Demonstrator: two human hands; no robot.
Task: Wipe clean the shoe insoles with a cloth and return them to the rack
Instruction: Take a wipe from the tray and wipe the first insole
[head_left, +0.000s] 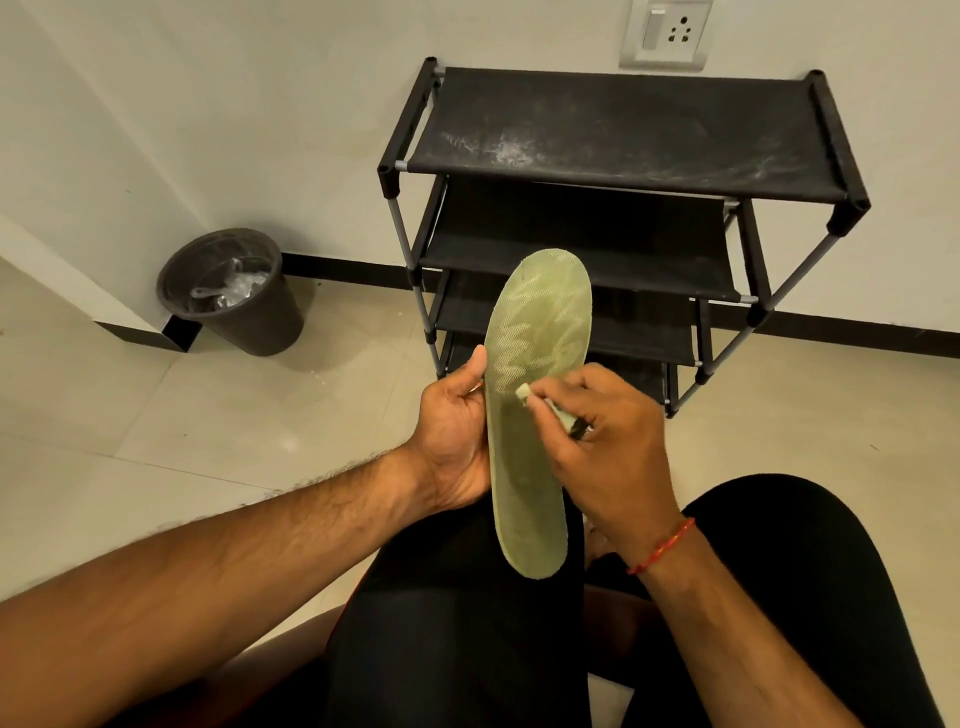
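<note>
A pale green mesh-textured insole (535, 332) stands lengthwise over my lap, toe end pointing at the rack. My left hand (457, 436) grips its left edge at mid-length, thumb up along the rim. My right hand (608, 441) pinches a small bunched light cloth (540, 405) and presses it on the insole's middle. The black fabric shoe rack (623, 156) stands against the wall just beyond; the shelves I can see hold nothing, and its top shelf is dusty.
A dark waste bin (234, 296) with a plastic liner sits on the tiled floor by the wall corner at the left. A wall socket (667, 31) is above the rack. My black-clad knees (727, 623) fill the lower frame.
</note>
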